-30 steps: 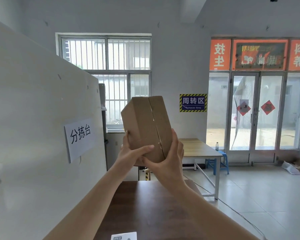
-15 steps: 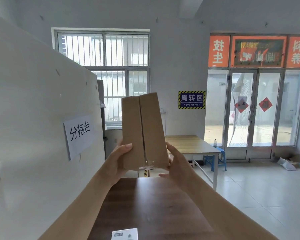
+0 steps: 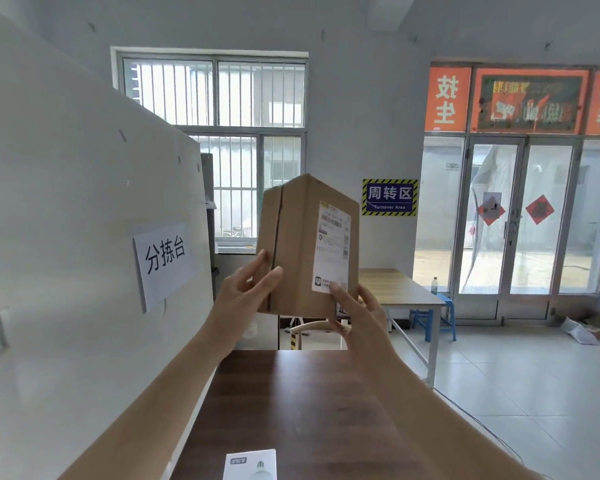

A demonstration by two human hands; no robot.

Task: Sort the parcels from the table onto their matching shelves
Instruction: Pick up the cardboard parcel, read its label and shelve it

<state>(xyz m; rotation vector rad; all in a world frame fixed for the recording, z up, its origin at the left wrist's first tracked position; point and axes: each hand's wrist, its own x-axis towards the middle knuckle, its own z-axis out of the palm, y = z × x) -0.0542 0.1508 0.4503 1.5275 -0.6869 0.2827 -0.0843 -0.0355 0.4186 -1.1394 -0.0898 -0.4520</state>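
- Fingers [image 3: 261,263] of the left hand [image 3: 243,292] lie straight, pressing the seamed side of the parcel [image 3: 302,244].
- The right hand [image 3: 362,315] pinches its lower corner, thumb on the label [image 3: 333,244].
- The parcel is held upright, slightly tilted, above the desk [image 3: 309,410].

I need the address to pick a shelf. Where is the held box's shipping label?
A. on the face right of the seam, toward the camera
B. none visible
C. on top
A: the white label shows on the right-hand face of the cardboard box, with the thumb of the right hand at its lower edge and the left hand on the seam side.
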